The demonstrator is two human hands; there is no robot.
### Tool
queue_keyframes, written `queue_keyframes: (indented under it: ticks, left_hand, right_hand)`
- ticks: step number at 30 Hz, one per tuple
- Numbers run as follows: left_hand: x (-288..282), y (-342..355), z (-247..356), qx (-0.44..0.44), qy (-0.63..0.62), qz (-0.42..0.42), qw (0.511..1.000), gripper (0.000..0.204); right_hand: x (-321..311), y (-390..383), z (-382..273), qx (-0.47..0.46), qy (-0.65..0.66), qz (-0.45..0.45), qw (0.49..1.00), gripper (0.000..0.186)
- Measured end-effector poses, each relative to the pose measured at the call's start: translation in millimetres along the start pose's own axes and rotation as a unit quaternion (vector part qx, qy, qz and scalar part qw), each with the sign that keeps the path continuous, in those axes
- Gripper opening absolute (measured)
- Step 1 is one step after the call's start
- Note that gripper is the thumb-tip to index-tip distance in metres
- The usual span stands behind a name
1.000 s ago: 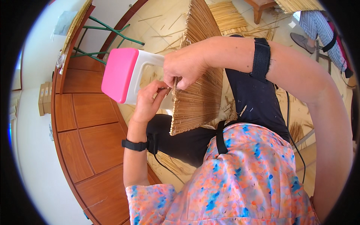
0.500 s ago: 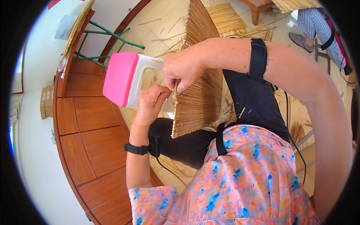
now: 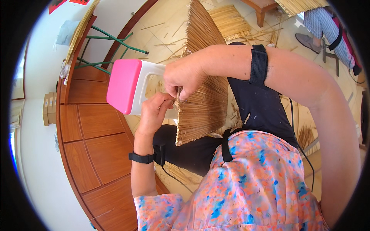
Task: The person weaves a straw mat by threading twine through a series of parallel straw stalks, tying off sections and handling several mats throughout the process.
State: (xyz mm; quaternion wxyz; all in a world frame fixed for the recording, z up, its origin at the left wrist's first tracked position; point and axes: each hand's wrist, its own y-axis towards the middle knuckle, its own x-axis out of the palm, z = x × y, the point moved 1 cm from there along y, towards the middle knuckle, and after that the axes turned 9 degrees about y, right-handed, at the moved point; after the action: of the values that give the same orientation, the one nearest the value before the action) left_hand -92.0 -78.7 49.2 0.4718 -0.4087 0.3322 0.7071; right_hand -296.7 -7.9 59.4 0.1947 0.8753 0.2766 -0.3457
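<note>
A stiff mat of brown straw stalks [image 3: 204,104] stands on edge between my legs, its bound edge facing left. My right hand [image 3: 184,77] reaches over the mat and grips that edge, the fingers curled round it and the thumb against the stalks. Just left of it, my left hand [image 3: 154,111] is closed in a pinch at the same edge. What the left fingertips hold is too small to make out. Behind both hands a white plastic stool with a pink seat [image 3: 124,86] lies tipped on its side.
Wooden panelling [image 3: 102,154] runs down the left, below a green metal folding frame [image 3: 115,38]. Another straw mat [image 3: 229,22] and loose stalks lie on the tiled floor. At the upper right are another person's leg and grey shoe [image 3: 308,41]. A black cable [image 3: 308,163] hangs by my right leg.
Both hands have shifted slightly down in view with the mat's edge between them. The view itself has moved a little; the grip looks much the same.
</note>
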Motion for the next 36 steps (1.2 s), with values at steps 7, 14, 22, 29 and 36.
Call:
queue_keyframes:
  ticks: [7, 14, 22, 29, 36]
  left_hand:
    - [0.6, 0.9, 12.0, 0.01, 0.025, 0.014, 1.0, 0.007]
    - [6.0, -1.5, 19.5, 0.04, 0.037, 0.044, 0.998, 0.009]
    - [4.9, 0.3, 16.0, 0.043, 0.04, 0.083, 0.995, 0.012]
    - [4.3, -0.7, 17.5, 0.014, 0.01, 0.061, 0.998, 0.01]
    - [5.3, -3.8, 22.8, 0.003, -0.01, 0.039, 0.999, 0.008]
  right_hand:
    - [0.0, -6.5, -3.4, -0.02, 0.0, 0.015, 1.0, 0.015]
    - [1.0, -10.0, -5.8, -0.001, 0.011, 0.007, 1.0, 0.015]
    - [5.4, -17.8, -4.7, -0.003, 0.009, 0.056, 0.998, 0.015]
    - [12.6, -16.3, 1.4, -0.006, -0.005, 0.052, 0.999, 0.014]
    - [19.7, -15.4, 3.7, -0.045, -0.019, 0.072, 0.996, 0.014]
